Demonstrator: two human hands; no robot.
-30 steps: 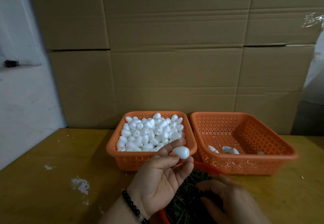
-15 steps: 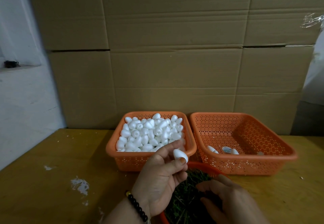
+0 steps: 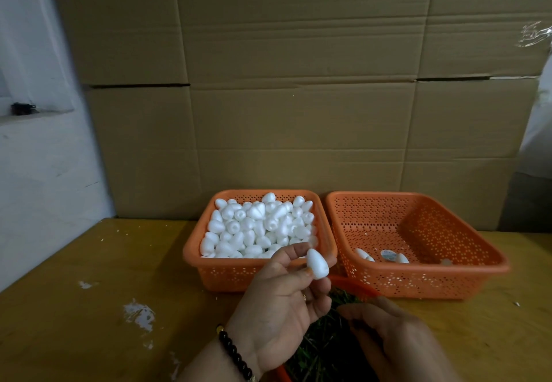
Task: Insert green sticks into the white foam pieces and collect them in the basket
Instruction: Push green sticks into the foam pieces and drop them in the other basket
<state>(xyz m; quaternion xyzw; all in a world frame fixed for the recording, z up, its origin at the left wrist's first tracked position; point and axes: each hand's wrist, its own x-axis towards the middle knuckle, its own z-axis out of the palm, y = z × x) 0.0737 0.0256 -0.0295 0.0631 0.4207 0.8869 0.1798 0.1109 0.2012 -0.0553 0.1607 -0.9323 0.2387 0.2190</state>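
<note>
Fingers [image 3: 294,251] and thumb of the left hand [image 3: 280,307] pinch one white foam piece [image 3: 317,264], held above the table [image 3: 89,307] just before the full left basket [image 3: 215,274]. Right hand [image 3: 397,339] rests curled over green sticks [image 3: 322,348] in a round container; whether it grips any cannot be told. Right basket [image 3: 418,277] holds a few pieces; no writing is legible.
</note>
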